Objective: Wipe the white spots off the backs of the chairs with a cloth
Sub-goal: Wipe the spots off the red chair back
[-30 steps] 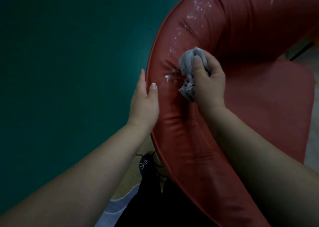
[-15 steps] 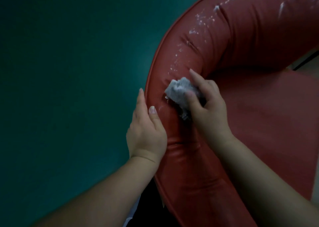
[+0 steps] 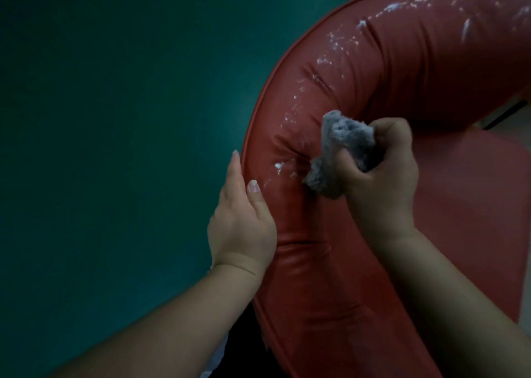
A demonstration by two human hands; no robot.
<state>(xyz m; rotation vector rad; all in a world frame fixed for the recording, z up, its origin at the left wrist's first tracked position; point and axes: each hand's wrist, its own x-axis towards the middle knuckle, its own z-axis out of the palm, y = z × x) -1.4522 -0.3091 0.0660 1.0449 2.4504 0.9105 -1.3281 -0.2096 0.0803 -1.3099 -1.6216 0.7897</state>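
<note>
chair back [image 3: 344,262], a curved band of red padded upholstery, sweeps from the lower centre of the frame to the upper right; the right hand [image 3: 379,182] grips a bunched grey cloth [image 3: 342,153] pressed on the padding at centre frame; the left hand [image 3: 241,219] lies flat with straight fingers against the back's outer edge, holding nothing; the stretch below the hands looks free of marks, while white spots [image 3: 336,50] run thickly from beside the cloth up to the upper right, so most of this back seems left to wipe; no brand, label or writing can be read.
</note>
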